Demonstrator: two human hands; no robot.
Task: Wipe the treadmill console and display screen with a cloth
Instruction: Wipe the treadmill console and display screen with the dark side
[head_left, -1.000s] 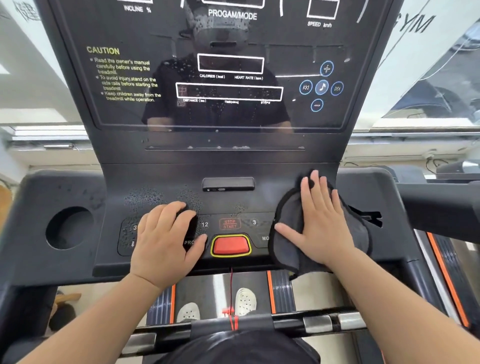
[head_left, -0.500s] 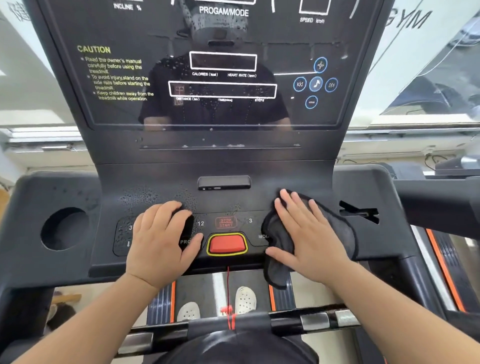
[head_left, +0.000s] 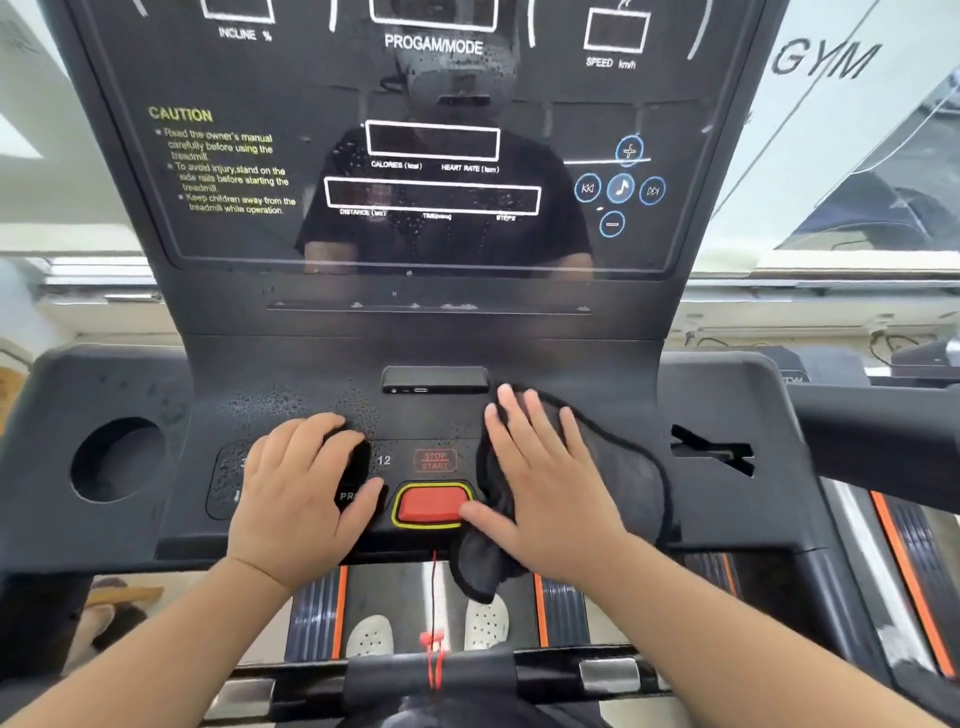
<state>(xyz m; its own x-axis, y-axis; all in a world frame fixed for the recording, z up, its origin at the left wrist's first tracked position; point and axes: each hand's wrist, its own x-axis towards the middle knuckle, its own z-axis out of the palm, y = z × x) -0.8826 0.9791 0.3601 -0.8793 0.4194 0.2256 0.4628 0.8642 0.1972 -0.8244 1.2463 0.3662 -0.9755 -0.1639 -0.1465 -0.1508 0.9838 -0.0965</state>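
Pressing flat with straight fingers, the right hand (head_left: 550, 488) pushes the dark cloth (head_left: 623, 478) down on the console (head_left: 519, 358), just to the right of the red button (head_left: 431, 503). Its thumb nearly touches that button. The left hand (head_left: 298, 493) rests on the keys just left of the red button, fingers loose and holding nothing. Part of the cloth hangs off the edge below the button. Little water drops (head_left: 291, 400) sit above and left of the button, and the display screen (head_left: 431, 249) high above it looks spotty too. I think a bump on the red button or the keys could start or stop the machine. The hanging cloth could also catch the red cord (head_left: 434, 597) under the button.
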